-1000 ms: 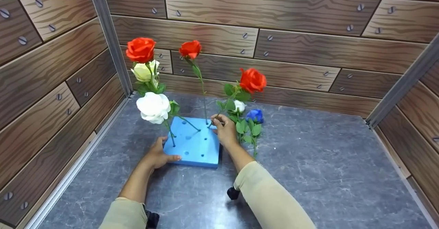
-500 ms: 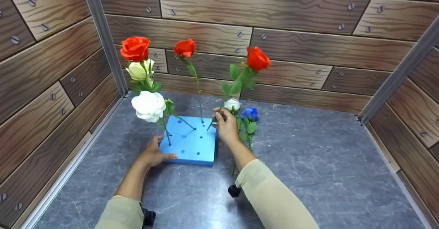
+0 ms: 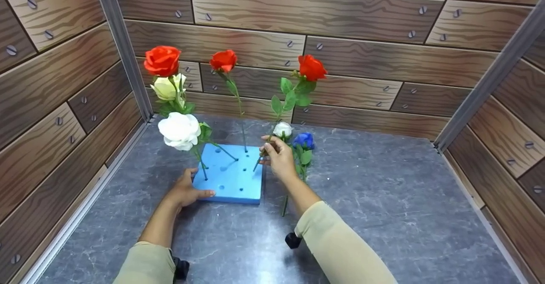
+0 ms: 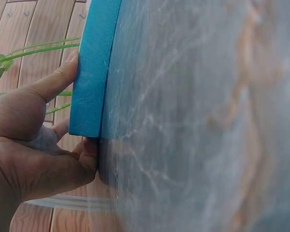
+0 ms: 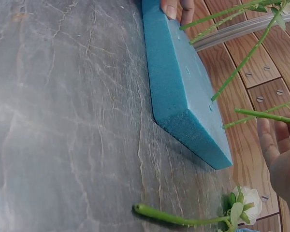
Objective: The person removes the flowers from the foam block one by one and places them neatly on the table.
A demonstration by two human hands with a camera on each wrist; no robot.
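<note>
My right hand (image 3: 282, 160) pinches the green stem of a red rose (image 3: 312, 67) between thumb and fingers. The stem leans to the right; its lower end (image 5: 239, 111) appears apart from the top of a blue foam block (image 3: 232, 177) in the right wrist view. At the block's near left corner, my left hand (image 3: 185, 192) grips it, thumb on top and fingers round the side. Several holes show in the block. Stems stand in it with a large white rose (image 3: 179, 131), a yellow rose (image 3: 165, 88), a red rose (image 3: 162, 61) and another red rose (image 3: 224, 60).
Right of the block, partly behind my right hand, a white rose (image 3: 282, 129) and a blue rose (image 3: 304, 140) lie on the grey marbled table (image 3: 383, 199). Wood-patterned walls (image 3: 362, 15) with metal corner posts enclose the table.
The held red rose has risen, and its stem's lower end has moved nearer the block's right edge and toward me. My left hand stays on the block. The whole head view has shifted slightly.
</note>
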